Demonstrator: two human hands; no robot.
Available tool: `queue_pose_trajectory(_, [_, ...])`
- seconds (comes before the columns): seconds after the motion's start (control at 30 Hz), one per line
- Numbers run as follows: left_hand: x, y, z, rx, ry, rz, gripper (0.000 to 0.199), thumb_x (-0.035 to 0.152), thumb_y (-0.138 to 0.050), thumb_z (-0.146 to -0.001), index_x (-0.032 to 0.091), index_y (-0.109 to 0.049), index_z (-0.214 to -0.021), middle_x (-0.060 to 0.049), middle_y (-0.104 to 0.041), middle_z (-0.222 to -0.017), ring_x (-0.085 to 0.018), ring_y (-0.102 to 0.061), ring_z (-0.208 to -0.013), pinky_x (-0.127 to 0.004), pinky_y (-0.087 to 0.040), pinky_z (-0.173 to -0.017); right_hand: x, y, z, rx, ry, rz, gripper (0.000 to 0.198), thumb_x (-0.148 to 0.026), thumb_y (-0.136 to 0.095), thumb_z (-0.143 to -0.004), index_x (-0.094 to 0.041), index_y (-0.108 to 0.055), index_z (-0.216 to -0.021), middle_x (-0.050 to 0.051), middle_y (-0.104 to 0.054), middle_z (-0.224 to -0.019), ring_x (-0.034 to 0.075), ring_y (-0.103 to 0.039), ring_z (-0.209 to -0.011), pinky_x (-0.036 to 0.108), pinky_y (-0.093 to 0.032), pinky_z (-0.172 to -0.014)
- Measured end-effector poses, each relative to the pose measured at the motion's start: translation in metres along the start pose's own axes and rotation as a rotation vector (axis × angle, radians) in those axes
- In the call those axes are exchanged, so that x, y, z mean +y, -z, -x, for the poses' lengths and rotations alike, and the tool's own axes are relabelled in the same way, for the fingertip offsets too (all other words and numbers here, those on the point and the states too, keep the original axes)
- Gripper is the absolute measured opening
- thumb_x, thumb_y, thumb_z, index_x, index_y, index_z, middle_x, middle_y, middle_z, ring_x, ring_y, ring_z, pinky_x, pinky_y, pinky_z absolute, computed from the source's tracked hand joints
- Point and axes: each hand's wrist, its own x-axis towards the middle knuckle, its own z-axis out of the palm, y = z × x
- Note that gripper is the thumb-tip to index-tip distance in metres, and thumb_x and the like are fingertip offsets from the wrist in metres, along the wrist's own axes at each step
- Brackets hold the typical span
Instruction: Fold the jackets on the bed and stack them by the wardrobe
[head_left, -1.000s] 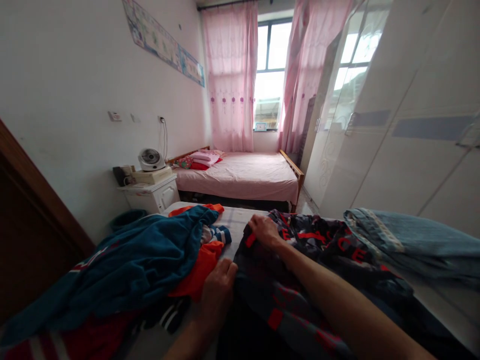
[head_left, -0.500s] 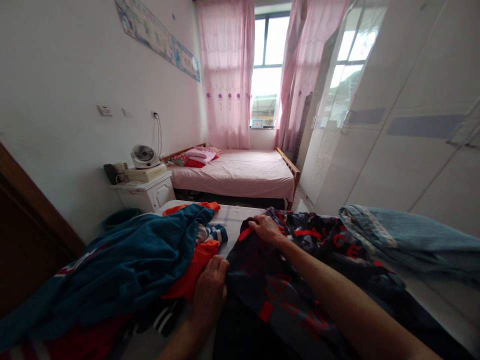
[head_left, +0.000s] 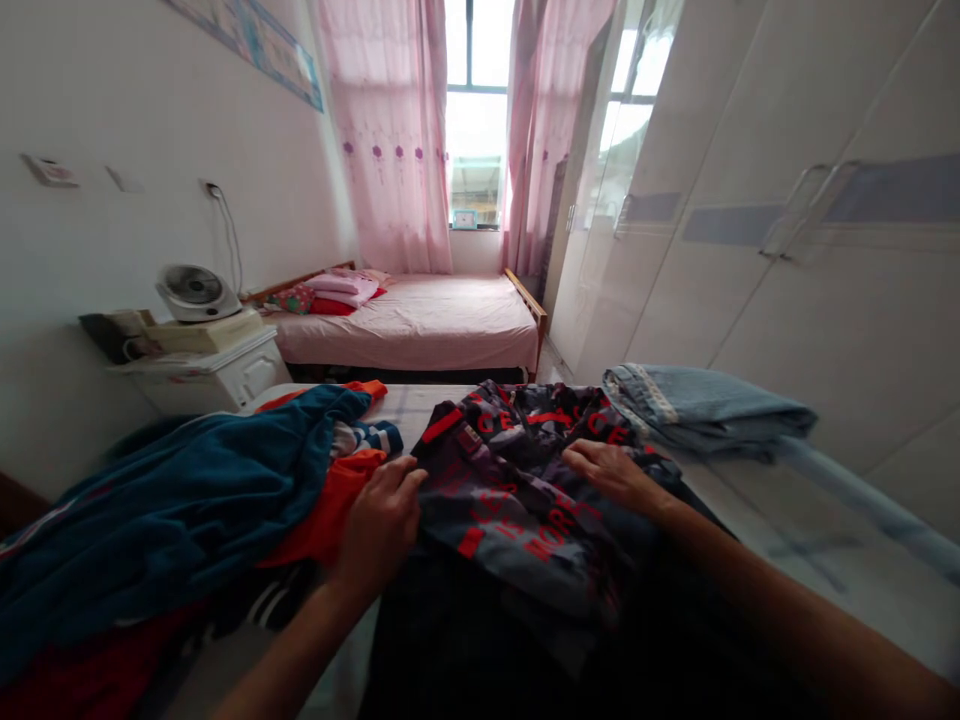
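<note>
A dark patterned jacket (head_left: 517, 490) with red lettering lies spread in front of me, its collar end away from me. At its left edge, my left hand (head_left: 384, 515) is closed, fingertips pinching the cloth. My right hand (head_left: 611, 472) has its fingers curled on the jacket's right part, gripping the fabric there. Close to my left hand lies a heap of clothes: a teal garment (head_left: 217, 490) on top, an orange one (head_left: 330, 500) beneath it and a striped cloth (head_left: 379, 437) by its edge. The jacket's near part sinks into dark shadow.
Folded light-blue jeans (head_left: 712, 405) lie on the surface (head_left: 810, 530) to the right. Further off stands a bed (head_left: 442, 320) with a pink sheet. A fan (head_left: 196, 292) sits on a white cabinet (head_left: 240, 375) at left, and tall white wardrobes (head_left: 787, 320) line the right.
My right hand has moved from the jacket's far left part to its right part, nearer me. The jacket's left front now lies flatter, with its lettering showing. The view has swung right.
</note>
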Motion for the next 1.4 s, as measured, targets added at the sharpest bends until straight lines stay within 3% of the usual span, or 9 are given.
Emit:
queue_pose_trajectory(0.2, [0.043, -0.011, -0.032, -0.109, -0.143, 0.117, 0.027, 0.018, -0.046, -0.085, 0.018, -0.061, -0.108, -0.009, -0.055, -0.122, -0.024, -0.047, -0.118, -0.041, -0.039, -0.102, 0.026, 0.001, 0.082, -0.097, -0.010, -0.098, 0.036, -0.046, -0.038, -0.086, -0.023, -0.065, -0.086, 0.001, -0.065, -0.081, 0.015, -0.058, -0.072, 0.024, -0.039, -0.065])
queue_pose_trajectory(0.37, [0.097, -0.010, -0.017, -0.161, -0.269, 0.244, 0.025, 0.019, -0.044, -0.089, 0.020, -0.060, -0.107, -0.008, -0.057, -0.116, -0.021, -0.051, -0.110, -0.037, -0.044, -0.096, 0.001, -0.006, 0.094, -0.143, 0.003, -0.241, 0.030, -0.042, -0.045, -0.084, -0.018, -0.058, -0.073, -0.001, -0.058, -0.071, 0.012, -0.051, -0.065, 0.023, -0.036, -0.060])
queue_pose_trajectory(0.5, [0.113, -0.003, 0.001, -0.185, -0.339, 0.245, 0.025, 0.023, -0.043, -0.090, 0.022, -0.059, -0.109, -0.007, -0.057, -0.118, -0.022, -0.050, -0.113, -0.040, -0.042, -0.097, -0.008, 0.005, 0.095, -0.090, 0.019, -0.433, 0.031, -0.042, -0.039, -0.087, -0.018, -0.050, -0.071, -0.003, -0.051, -0.070, 0.011, -0.046, -0.065, 0.022, -0.035, -0.058])
queue_pose_trajectory(0.73, [0.098, -0.002, -0.005, -0.198, -0.219, 0.253, 0.027, 0.024, -0.042, -0.090, 0.023, -0.061, -0.110, -0.007, -0.057, -0.117, -0.019, -0.052, -0.111, -0.036, -0.044, -0.097, 0.019, -0.007, 0.118, -0.015, -0.126, -0.125, 0.024, -0.035, -0.040, -0.085, -0.020, -0.050, -0.070, -0.002, -0.053, -0.066, 0.013, -0.051, -0.061, 0.026, -0.036, -0.058])
queue_pose_trajectory(0.83, [0.092, -0.008, -0.020, -0.166, -0.232, 0.177, 0.028, 0.025, -0.043, -0.090, 0.021, -0.061, -0.111, -0.008, -0.055, -0.124, -0.022, -0.047, -0.119, -0.038, -0.039, -0.102, 0.014, -0.004, 0.125, 0.140, -0.146, -0.037, 0.019, -0.034, -0.043, -0.085, -0.020, -0.054, -0.091, 0.003, -0.060, -0.085, 0.017, -0.058, -0.077, 0.029, -0.041, -0.070])
queue_pose_trajectory(0.9, [0.083, -0.015, -0.031, -0.145, -0.233, 0.107, 0.032, 0.026, -0.045, -0.088, 0.020, -0.059, -0.116, -0.009, -0.051, -0.131, -0.024, -0.040, -0.127, -0.041, -0.034, -0.106, 0.004, 0.001, 0.127, 0.204, -0.052, -0.039, 0.021, -0.033, -0.043, -0.087, -0.021, -0.055, -0.100, 0.005, -0.059, -0.100, 0.018, -0.058, -0.089, 0.030, -0.042, -0.079])
queue_pose_trajectory(1.07, [0.043, -0.040, -0.049, -0.289, -0.050, -0.022, 0.050, 0.037, -0.046, -0.088, 0.019, -0.045, -0.134, -0.010, -0.033, -0.146, -0.030, -0.021, -0.137, -0.048, -0.023, -0.108, -0.004, -0.007, 0.126, -0.047, 0.188, -0.127, 0.021, -0.023, -0.047, -0.085, -0.024, -0.061, -0.100, 0.003, -0.060, -0.103, 0.018, -0.055, -0.098, 0.028, -0.040, -0.088])
queue_pose_trajectory(1.23, [0.011, -0.049, -0.060, -0.356, 0.036, -0.010, 0.040, 0.042, -0.046, -0.086, 0.021, -0.060, -0.116, -0.008, -0.059, -0.123, -0.025, -0.053, -0.114, -0.038, -0.039, -0.095, 0.010, 0.003, 0.108, -0.253, 0.181, -0.244, 0.024, -0.027, -0.044, -0.088, -0.024, -0.067, -0.094, 0.001, -0.064, -0.096, 0.015, -0.059, -0.088, 0.024, -0.044, -0.079])
queue_pose_trajectory(1.4, [0.004, -0.050, -0.103, -0.215, 0.144, -0.018, 0.031, 0.025, -0.039, -0.089, 0.016, -0.060, -0.110, -0.011, -0.057, -0.119, -0.022, -0.052, -0.110, -0.035, -0.039, -0.095, 0.048, 0.034, 0.028, 0.129, 0.036, -0.063, 0.029, -0.030, -0.043, -0.087, -0.018, -0.062, -0.106, 0.005, -0.064, -0.108, 0.018, -0.059, -0.099, 0.027, -0.042, -0.088])
